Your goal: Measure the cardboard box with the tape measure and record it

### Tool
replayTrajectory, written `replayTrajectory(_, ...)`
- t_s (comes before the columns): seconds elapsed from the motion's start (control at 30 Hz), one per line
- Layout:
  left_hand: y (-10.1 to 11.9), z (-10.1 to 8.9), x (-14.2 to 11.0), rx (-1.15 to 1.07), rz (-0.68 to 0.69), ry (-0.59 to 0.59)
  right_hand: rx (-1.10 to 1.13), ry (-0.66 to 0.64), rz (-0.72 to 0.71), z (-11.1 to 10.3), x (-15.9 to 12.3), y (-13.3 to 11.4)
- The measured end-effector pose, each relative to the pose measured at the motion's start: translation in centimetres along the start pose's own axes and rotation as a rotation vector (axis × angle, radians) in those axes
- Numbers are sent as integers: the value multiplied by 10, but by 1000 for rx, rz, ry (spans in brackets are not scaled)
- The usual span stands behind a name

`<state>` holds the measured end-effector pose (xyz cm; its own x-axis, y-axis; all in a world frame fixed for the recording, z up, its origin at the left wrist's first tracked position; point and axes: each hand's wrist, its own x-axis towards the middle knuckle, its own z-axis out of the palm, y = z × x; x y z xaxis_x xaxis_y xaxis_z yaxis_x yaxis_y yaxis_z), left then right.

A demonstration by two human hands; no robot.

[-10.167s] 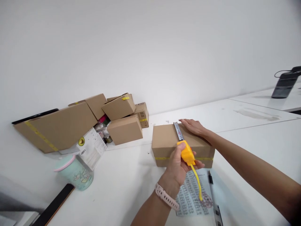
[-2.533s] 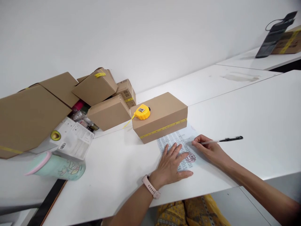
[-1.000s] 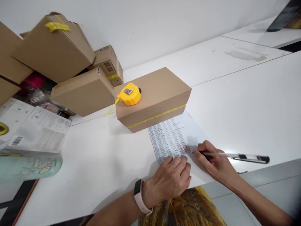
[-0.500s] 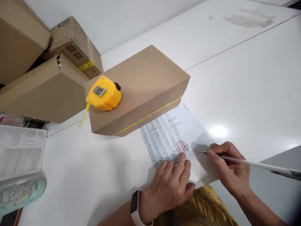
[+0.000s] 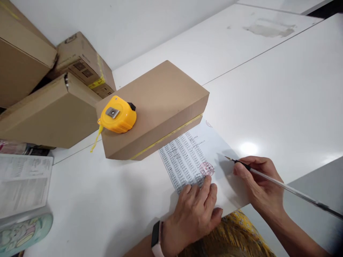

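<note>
My right hand grips a clear-barrelled pen, its tip just over the pale blue paper. Columns of small handwriting and a red round stamp mark cover that sheet's left part. My left hand lies on the sheet's lower edge, fingers stretched out and the index fingertip by the stamp. A closed cardboard box with a yellow tape strip rests over the paper's far edge. On top of it, at the left end, sits a yellow tape measure, its yellow wrist cord hanging over the side.
Several cardboard boxes, among them a taped one, stand at the left against the wall. A printed white package and a mint-green cup are at the left edge. The white table has its front edge by my lap.
Ten seconds ago my left hand held the tape measure on the box; now it lies on the box and my right hand holds the pen. Lately the pen tip has lifted slightly.
</note>
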<state>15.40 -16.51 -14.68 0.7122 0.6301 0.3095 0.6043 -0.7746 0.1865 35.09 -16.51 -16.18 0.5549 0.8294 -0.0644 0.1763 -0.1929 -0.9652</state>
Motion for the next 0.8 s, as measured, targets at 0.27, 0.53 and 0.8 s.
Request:
replayTrajectory(0.27, 3, -3, -3, -23, -45, -44, -5, -294, -74, 1, 8, -5)
replayTrajectory(0.53, 5, -1, -7, -84, -90, -96, -122, -574, -282, 17, 16, -11)
replayTrajectory(0.8, 5, -1, -7, -90, -84, -99, -212, -558, -317, 10, 14, -2)
